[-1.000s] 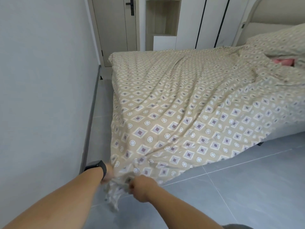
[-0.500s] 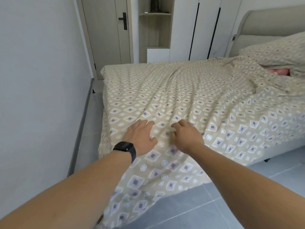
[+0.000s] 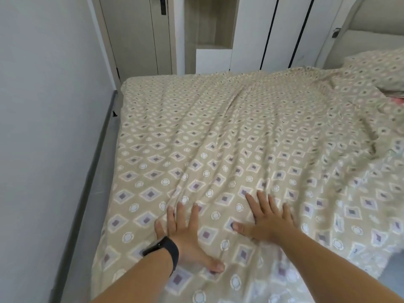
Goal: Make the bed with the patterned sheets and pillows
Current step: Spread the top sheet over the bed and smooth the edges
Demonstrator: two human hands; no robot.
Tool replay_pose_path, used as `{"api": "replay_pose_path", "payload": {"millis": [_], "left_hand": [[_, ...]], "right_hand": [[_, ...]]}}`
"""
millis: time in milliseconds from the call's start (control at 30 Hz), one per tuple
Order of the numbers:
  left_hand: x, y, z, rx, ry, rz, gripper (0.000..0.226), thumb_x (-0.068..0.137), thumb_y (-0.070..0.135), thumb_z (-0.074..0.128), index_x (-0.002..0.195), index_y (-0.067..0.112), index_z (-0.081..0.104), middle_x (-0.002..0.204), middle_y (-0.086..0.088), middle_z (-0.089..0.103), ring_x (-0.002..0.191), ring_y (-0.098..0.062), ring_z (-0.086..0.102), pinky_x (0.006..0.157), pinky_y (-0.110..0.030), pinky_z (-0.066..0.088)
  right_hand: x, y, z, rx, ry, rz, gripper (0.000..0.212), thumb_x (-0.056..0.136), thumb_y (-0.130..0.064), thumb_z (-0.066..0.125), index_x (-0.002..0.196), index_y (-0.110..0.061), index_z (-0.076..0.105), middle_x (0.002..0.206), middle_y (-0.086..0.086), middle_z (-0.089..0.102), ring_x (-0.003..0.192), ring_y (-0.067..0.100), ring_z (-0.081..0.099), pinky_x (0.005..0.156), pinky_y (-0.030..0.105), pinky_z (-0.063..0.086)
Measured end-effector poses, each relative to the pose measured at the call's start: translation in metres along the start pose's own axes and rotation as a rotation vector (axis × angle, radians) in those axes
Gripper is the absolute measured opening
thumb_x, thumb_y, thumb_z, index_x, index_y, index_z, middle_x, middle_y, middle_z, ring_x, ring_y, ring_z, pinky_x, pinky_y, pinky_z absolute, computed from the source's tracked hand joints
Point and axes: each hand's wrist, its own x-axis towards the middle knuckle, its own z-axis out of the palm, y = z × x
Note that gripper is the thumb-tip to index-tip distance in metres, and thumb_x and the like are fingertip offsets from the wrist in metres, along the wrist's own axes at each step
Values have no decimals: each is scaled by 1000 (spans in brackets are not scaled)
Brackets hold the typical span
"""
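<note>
Sheet (image 3: 229, 132) covers the bed across centre frame, patterned, long axis running from lower edge up toward the pillow (image 3: 380, 68) at upper right. Creases fan up from lower centre toward upper middle. Left hand (image 3: 183, 230) and right hand (image 3: 266, 219) lie flat on it at lower centre, fingers spread, a little apart, gripping nothing. Likely step: smoothing. Best done pressing lightly and sweeping outward along the creases, palms flat, not bunching cloth.

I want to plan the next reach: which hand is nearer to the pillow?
Right. The right hand presses the sheet on the pillow's side; the left hand lies further toward the wall.
</note>
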Motion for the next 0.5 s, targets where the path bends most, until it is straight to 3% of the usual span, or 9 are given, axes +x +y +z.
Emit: {"api": "replay_pose_path", "payload": {"millis": [233, 500], "left_hand": [[9, 7, -21, 12, -244, -78, 158, 40, 94, 67, 116, 43, -62, 124, -2, -72, 122, -37, -59, 104, -69, -28], [8, 14, -39, 10, -373, -96, 164, 37, 93, 70, 122, 40, -60, 123, -2, -72, 118, -35, -63, 105, -70, -28]], "right_hand": [[21, -13, -48, -103, -382, 47, 134, 60, -103, 40, 140, -38, -45, 144, 0, -57, 141, 29, -45, 111, 73, -14], [31, -18, -61, -109, -575, 55, 139, 60, -103, 42, 133, -31, -52, 134, 7, -66, 133, 38, -52, 106, 79, -16]]}}
